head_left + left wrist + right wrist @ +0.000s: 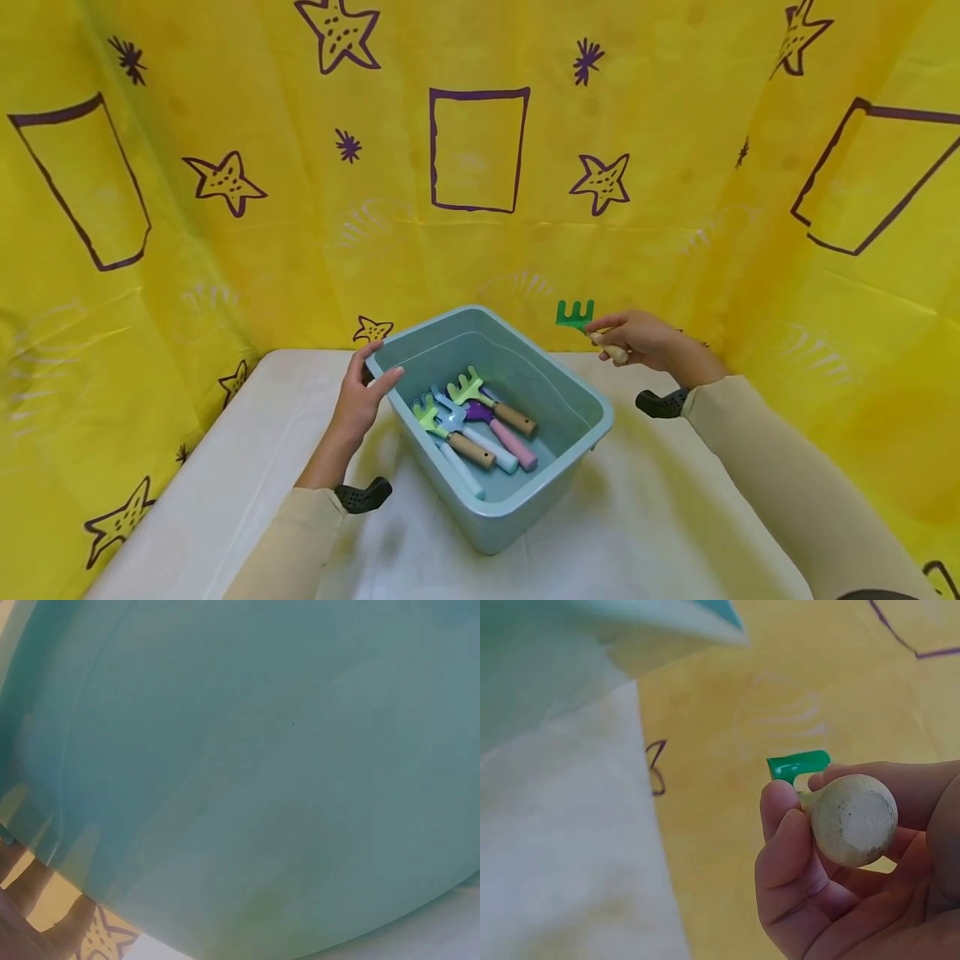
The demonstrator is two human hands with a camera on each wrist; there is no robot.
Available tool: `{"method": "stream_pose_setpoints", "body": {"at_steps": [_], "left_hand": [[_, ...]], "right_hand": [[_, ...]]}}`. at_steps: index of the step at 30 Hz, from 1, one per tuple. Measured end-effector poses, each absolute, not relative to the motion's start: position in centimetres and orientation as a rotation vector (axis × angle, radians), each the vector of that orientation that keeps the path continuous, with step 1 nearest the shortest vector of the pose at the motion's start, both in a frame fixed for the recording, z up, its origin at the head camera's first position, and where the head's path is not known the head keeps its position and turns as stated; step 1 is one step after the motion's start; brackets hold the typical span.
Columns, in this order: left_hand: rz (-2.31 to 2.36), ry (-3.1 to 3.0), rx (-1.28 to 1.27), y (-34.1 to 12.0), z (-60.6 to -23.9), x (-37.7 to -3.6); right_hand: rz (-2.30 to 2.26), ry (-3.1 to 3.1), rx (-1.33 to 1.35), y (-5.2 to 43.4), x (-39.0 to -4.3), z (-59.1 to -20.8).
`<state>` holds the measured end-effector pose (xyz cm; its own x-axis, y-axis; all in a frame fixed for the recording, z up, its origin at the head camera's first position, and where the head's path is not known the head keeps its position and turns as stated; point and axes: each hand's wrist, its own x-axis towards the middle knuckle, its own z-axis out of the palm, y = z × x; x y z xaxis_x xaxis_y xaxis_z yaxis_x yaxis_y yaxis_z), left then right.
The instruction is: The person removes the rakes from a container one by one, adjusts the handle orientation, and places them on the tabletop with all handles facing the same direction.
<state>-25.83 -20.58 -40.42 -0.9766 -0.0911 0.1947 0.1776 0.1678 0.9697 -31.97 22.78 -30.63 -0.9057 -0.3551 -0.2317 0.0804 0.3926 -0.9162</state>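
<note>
My left hand grips the left rim of a blue-green plastic bin, thumb over the inside and fingers on the outside. The bin's wall fills most of the left wrist view. Right of the bin, my right hand holds a small green hand rake by its pale handle, tines up. The handle's round end faces the right wrist camera. Inside the bin lie two light-green rakes with brown handles, a light-blue fork and a purple-headed tool with a pink handle.
The bin stands on a table with a white cover. Yellow curtains with purple drawings hang behind the table and along both sides. Another light-blue handle lies along the bin's left wall.
</note>
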Motion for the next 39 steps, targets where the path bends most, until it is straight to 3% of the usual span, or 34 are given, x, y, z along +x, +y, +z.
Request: {"method": "stream_pose_setpoints", "body": {"at_steps": [24, 33, 39], "left_hand": [[-1.892, -2.238, -0.074, -20.4, -40.7, -25.9], [-1.888, -2.235, -0.073, -20.2, -40.8, -25.8], [-1.892, -2.233, -0.076, -20.3, -40.7, -25.9]], "right_hand": [[-1.559, 2.229, 0.125, 26.6, -31.8, -42.6], [-1.596, 2.338, 0.159, 26.4, -32.0, -45.2], [-1.381, 2.527, 0.116, 26.3, -31.9, -45.9]]}}
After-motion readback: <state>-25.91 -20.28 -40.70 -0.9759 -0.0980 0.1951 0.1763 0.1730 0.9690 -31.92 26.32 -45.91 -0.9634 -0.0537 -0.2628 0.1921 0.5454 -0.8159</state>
